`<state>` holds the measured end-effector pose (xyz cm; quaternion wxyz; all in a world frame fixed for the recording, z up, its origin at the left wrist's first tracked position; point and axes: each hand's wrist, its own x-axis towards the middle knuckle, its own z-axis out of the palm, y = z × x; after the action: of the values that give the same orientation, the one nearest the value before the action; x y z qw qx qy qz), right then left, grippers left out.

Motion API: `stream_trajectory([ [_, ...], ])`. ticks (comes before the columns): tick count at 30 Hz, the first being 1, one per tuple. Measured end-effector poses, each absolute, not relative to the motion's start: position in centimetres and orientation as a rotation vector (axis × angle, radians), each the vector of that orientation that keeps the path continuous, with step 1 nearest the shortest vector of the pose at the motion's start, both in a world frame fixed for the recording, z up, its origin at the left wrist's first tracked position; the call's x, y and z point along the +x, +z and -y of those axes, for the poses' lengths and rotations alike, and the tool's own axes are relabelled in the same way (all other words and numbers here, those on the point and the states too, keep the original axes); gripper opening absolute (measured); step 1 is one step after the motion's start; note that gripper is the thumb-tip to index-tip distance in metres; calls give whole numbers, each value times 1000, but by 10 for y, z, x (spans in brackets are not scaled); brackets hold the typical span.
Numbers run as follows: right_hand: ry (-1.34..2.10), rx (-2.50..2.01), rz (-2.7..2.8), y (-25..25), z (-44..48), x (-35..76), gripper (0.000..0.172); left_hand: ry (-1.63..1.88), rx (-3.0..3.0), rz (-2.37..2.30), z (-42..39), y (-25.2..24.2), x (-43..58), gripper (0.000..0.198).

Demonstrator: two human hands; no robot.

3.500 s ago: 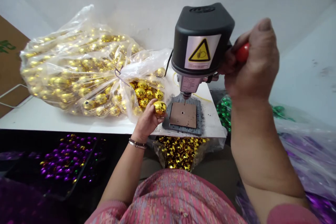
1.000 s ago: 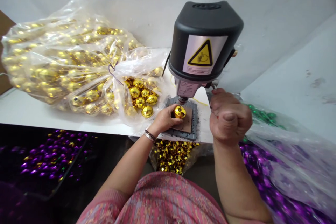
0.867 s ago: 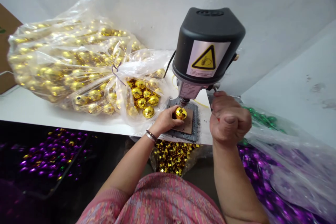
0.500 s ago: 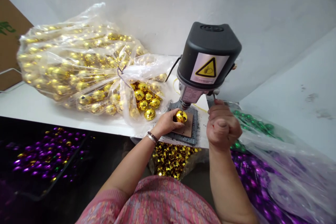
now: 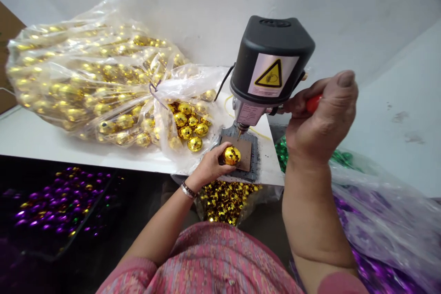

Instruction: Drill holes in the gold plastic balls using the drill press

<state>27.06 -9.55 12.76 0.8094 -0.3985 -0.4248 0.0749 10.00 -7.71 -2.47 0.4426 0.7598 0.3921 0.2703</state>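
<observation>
My left hand [image 5: 212, 164] grips a shiny gold faceted ball [image 5: 232, 155] between thumb and fingers, over the front left part of a brown board [image 5: 245, 150] on the drill's grey base [image 5: 254, 165]. The thin bit [image 5: 239, 135] of the black drill press [image 5: 275, 50] points down behind the ball, apart from it. To the right of the motor housing, my right hand [image 5: 322, 115] is wrapped round a lever with a red knob [image 5: 313, 104], raised high.
A large clear bag of gold balls [image 5: 86, 87] lies on the white table [image 5: 20, 140], its mouth left of the drill. Below the front edge hangs a bag of gold balls [image 5: 227, 202]. Purple balls [image 5: 58, 197] are lower left; green balls [image 5: 344, 158] and purple bags [image 5: 375, 206] are right.
My right hand has risen and moved right with the lever. The bit has lifted off the gold ball, and my left hand has drawn the ball toward the front left.
</observation>
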Motion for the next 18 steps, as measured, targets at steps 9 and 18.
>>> stream_trajectory([
  [9,180,-787,909,127,98,265,33,534,1956,-872,116,-18,67,63],
  [18,147,-782,906,119,99,266,32,605,2032,-1032,112,-37,48,57],
])
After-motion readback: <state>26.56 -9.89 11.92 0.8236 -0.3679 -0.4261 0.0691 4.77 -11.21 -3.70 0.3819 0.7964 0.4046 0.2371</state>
